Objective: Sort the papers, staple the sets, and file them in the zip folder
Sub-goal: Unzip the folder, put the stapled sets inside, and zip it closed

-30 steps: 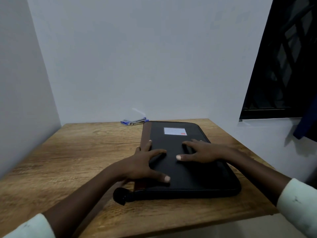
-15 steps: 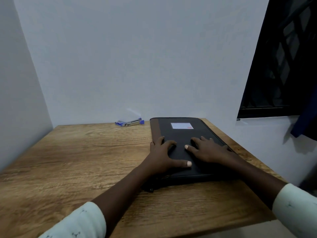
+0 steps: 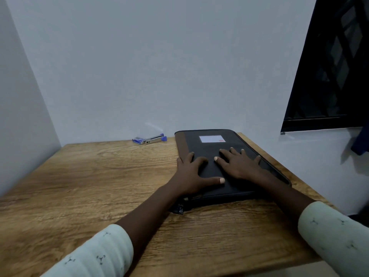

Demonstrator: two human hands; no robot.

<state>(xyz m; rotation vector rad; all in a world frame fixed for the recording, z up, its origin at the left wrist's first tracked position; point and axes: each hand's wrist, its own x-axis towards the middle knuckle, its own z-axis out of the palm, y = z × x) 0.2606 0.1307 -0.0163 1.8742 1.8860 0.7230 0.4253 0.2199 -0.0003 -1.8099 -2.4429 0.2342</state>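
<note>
Wooden table (image 3: 79, 186) carries a closed black zip folder (image 3: 211, 170) at its far right; left hand (image 3: 189, 174) and right hand (image 3: 237, 164) rest flat on the cover, fingers spread; it looks stiff, light, best gripped by its edges; small blue stapler (image 3: 148, 139) near the wall (image 3: 159, 76)

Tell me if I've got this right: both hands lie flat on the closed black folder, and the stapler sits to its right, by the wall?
Not quite. The head view shows the stapler left of the folder, by the wall. The left hand and the right hand do lie flat on the closed black folder.
</note>
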